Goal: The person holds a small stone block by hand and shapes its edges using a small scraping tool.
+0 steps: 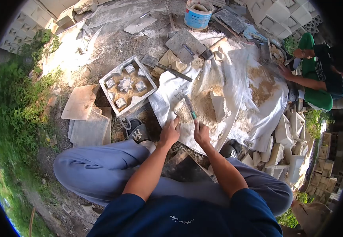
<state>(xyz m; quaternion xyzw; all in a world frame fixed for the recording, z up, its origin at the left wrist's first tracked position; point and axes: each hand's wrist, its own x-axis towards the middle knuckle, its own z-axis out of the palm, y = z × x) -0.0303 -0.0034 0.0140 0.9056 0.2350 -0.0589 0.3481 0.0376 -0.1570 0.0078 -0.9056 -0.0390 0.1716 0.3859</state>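
My right hand [201,133] is wrapped round the green handle of a flat-bladed hand tool [188,104], whose exact kind I cannot make out. Its blade lies along the right side of a pale stone piece [182,112]. At the stone's near left edge is my left hand [170,132], with fingers closed on it. Pale dust and crumbs cover the white sack cloth [164,91] underneath. Just right of the tool, a larger pale block [219,106] rests on the cloth.
On the left stands a square mould-like frame [112,75] with a star relief. Beyond the cloth lie a hammer [207,54], a long dark bar [175,72] and a blue bucket [198,15]. Stone offcuts [276,152] are heaped at right. Another person [317,75] works at the far right.
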